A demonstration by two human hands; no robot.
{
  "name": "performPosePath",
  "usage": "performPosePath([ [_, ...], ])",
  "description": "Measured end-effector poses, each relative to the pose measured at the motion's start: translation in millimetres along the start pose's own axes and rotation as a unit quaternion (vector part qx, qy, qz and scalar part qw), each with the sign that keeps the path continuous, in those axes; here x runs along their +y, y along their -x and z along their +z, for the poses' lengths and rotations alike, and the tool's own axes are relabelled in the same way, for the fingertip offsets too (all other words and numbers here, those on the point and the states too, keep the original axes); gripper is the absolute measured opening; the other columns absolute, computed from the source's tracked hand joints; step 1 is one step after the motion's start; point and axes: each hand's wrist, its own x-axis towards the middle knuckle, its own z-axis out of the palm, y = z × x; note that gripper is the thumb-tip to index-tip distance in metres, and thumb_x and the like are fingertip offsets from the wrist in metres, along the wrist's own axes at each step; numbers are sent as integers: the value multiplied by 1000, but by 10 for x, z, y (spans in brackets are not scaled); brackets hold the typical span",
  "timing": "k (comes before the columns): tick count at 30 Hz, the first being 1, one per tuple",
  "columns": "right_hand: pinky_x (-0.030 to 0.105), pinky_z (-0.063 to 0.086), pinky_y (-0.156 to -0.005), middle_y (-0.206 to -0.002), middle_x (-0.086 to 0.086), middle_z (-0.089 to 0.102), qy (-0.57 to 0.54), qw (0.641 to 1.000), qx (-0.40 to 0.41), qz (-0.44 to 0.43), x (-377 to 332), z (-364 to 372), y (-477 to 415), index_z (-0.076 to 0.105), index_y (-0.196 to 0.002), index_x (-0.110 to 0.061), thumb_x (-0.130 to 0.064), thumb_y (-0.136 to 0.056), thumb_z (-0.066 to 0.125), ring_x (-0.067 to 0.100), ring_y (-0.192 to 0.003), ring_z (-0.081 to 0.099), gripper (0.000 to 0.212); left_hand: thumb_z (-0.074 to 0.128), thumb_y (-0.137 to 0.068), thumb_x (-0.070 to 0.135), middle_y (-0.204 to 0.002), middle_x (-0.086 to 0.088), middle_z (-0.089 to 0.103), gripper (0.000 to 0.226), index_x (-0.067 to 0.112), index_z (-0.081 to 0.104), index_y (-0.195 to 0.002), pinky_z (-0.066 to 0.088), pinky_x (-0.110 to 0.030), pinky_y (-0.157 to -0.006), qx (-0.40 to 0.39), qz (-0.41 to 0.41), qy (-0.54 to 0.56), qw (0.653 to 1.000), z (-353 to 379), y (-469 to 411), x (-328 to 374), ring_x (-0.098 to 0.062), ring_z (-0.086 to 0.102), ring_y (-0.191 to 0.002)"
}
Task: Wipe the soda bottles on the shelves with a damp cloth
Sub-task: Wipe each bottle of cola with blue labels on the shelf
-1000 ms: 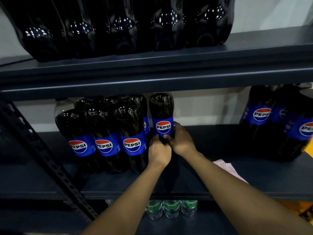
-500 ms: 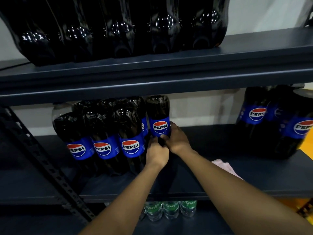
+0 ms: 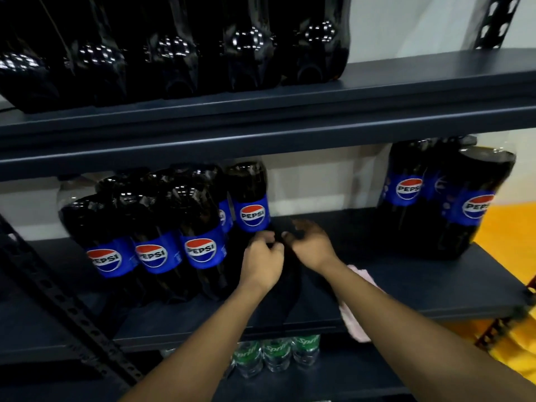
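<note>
A single Pepsi bottle (image 3: pixel 251 198) with a blue label stands on the middle shelf (image 3: pixel 420 285), just right of a wrapped pack of Pepsi bottles (image 3: pixel 153 242). My left hand (image 3: pixel 262 261) grips this bottle's dark body just below the label. Just right of the bottle is my right hand (image 3: pixel 310 246), its fingers loosely curled and holding nothing. A pink cloth (image 3: pixel 358 324) lies on the shelf, partly hidden under my right forearm.
More Pepsi bottles (image 3: pixel 446 198) stand at the right end of the same shelf. Dark wrapped bottles (image 3: pixel 174 53) fill the upper shelf. Green Sprite bottles (image 3: pixel 275 355) sit on the shelf below. A perforated metal upright (image 3: pixel 58 303) slants across the left.
Both hands gripped the single bottle below its label earlier. Now my right hand has come off it and shifted slightly right. The view has drifted a little.
</note>
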Motion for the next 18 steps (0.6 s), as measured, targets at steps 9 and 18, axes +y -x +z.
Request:
performPosePath([
  [9,26,45,-93,-119,13,72,-78,975,204,48,594,-1383,101,69,-120,-6,-17,-97,67,29,-115,64,25,64,-104,38,-117,-1,69,30,14,64,-123,47,-28,-87,-135,84,-65,985,940,-327,1066,-19,63,-105],
  [18,35,44,-99,-131,21,61,-28,973,218,69,1218,-1968,-482,57,-130,-4,-21,-100,58,37,-124,56,35,63,-90,55,-152,-10,55,78,14,41,-153,45,-52,-115,-208,116,-17,971,2086,-862,1647,-30,56,-135],
])
